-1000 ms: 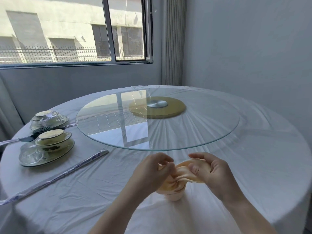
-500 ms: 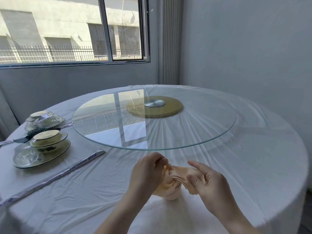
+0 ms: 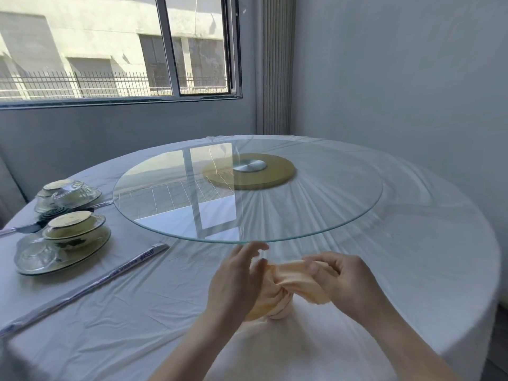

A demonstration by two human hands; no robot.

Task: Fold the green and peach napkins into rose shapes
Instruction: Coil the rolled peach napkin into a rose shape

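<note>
peach napkin (image 3: 291,273) sits bunched near the front edge of the worktop (image 3: 110,312), between my hands. right hand (image 3: 349,281) grip: thumb and fingers pinch an outer fold, stretched sideways; left hand (image 3: 236,279) lies against the bundle, its grip hidden, cannot tell. cloth judged soft, light, limp: take each petal by its hem, pull gently.

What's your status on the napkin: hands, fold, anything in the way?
Status: right hand pinches peach napkin fold; left hand against it, grip hidden. Napkin bunched, rose unfinished. Rim of glass turntable close beyond fingertips.
</note>
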